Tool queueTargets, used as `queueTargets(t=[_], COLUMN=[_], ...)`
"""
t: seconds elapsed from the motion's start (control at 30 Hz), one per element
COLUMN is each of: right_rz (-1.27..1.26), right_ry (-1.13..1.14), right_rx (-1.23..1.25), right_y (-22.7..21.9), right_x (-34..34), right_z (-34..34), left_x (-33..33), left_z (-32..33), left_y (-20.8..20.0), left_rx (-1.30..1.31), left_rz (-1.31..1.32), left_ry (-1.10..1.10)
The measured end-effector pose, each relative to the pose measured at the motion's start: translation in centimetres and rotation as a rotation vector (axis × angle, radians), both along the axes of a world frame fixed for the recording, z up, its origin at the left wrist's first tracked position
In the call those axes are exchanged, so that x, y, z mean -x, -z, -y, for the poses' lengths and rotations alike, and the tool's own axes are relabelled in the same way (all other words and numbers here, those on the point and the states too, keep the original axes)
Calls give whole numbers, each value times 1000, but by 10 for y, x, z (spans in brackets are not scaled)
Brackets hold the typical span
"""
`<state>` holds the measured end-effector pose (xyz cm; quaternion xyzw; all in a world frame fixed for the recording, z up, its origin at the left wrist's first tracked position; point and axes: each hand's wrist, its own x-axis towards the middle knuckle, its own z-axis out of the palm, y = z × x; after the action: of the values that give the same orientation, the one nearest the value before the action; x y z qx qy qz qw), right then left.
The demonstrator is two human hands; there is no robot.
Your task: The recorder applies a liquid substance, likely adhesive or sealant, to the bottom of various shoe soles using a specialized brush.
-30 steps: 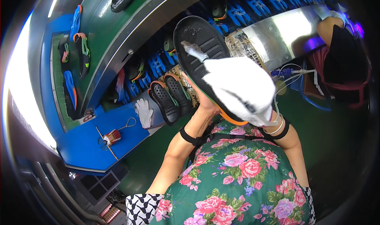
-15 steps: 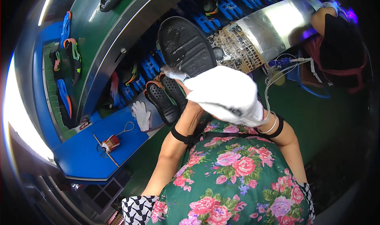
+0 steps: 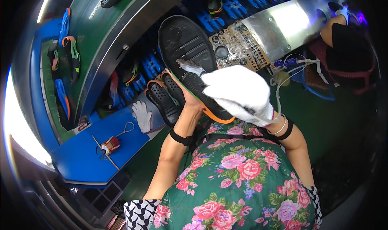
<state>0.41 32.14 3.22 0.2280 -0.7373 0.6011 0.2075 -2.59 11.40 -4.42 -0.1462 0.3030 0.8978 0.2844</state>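
A black shoe sole with an orange and green edge lies tilted across my left hand, which is bare and wrapped round its left side. Wet-looking shine shows near the sole's far end. My right hand, in a white glove, is closed on a small brush; its ragged bristles rest on or just over the middle of the sole. The glove hides the handle and the fingers' exact grip. Beyond my left wrist stand black shoes with holes, partly covered by the hand.
A blue table at left bears a red container with a stick, and white gloves lie nearby. A metal-edged green conveyor carries shoe parts. Taped cardboard covers a ledge ahead. Another person's arm shows at far right.
My right hand has moved slightly right, and the brush has shifted from the sole's left edge to over its middle. More of the sole's near end and orange edge now shows.
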Motion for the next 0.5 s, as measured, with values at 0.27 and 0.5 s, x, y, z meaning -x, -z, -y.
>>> queueTargets(t=[0.27,0.5], right_rz=[71,-84], right_ry=[-97,-72], right_rx=[92,-15], right_y=[4,2], right_x=[-5,-8], right_z=[4,5], left_x=[14,15], left_z=[-8,-15], left_y=[-19,-31], left_rx=[-212,-249], left_rz=[-176,-96], left_ry=[115,175])
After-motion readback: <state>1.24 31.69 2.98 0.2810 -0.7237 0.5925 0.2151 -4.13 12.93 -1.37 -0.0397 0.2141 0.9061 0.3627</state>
